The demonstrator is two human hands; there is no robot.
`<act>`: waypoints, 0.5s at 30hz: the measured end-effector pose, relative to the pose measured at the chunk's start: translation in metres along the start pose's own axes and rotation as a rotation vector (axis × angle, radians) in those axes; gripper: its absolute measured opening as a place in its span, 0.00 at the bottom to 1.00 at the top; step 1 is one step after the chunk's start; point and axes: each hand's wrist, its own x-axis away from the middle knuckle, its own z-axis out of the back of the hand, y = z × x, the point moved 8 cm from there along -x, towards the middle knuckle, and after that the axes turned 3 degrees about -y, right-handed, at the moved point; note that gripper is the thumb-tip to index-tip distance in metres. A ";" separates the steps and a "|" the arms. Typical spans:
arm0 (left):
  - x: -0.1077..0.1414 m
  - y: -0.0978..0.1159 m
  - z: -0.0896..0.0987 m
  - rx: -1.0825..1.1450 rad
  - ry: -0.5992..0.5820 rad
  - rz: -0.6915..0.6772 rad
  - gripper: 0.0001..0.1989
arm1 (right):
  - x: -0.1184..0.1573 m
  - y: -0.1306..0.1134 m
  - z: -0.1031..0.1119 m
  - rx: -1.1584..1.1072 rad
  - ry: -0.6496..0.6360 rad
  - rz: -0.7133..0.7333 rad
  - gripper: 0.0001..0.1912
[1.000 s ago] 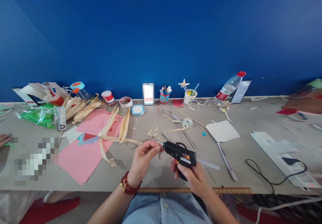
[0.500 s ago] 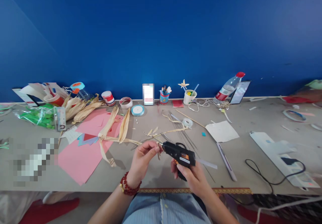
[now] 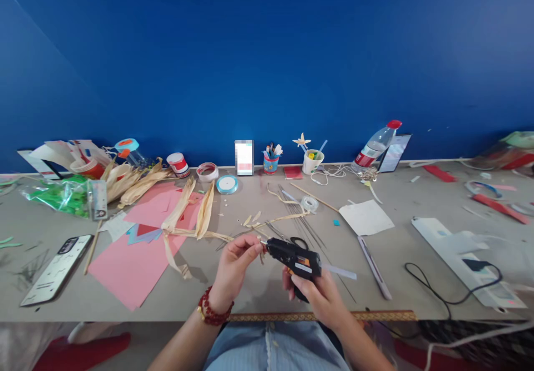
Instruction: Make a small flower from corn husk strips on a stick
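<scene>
My right hand (image 3: 315,290) is wrapped round the handle of a black glue gun (image 3: 294,257), with a clear glue stick (image 3: 342,272) poking out of its back. The gun's metal nozzle points left, at the fingertips of my left hand (image 3: 241,260). Those fingers pinch a small strip of dried husk (image 3: 262,255), partly hidden by the fingers and the nozzle. Left of my left hand, dried corn husk pieces (image 3: 179,209) lie over pink paper sheets (image 3: 129,271). Thin wires (image 3: 306,226) lie behind the gun.
A white power strip (image 3: 450,254) with a black cable, a lilac cutter (image 3: 374,268) and white paper (image 3: 366,218) lie right. A phone (image 3: 56,271) rests left. Along the blue wall stand a bottle (image 3: 375,146), a pen cup (image 3: 271,163) and a white cup (image 3: 312,161).
The view has shifted slightly. Both hands keep almost the same pose, with the nozzle still at my left fingertips. At the far right, red strips now show on the table.
</scene>
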 end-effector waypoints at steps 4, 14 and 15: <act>-0.001 0.000 0.001 -0.008 0.011 -0.005 0.05 | 0.006 0.005 -0.007 -0.256 -0.071 -0.008 0.17; -0.004 -0.007 0.012 -0.013 0.086 0.040 0.09 | 0.032 0.004 0.144 0.702 0.708 0.030 0.14; -0.004 -0.008 0.014 -0.015 0.087 0.045 0.09 | 0.038 0.010 0.162 0.865 0.749 -0.040 0.16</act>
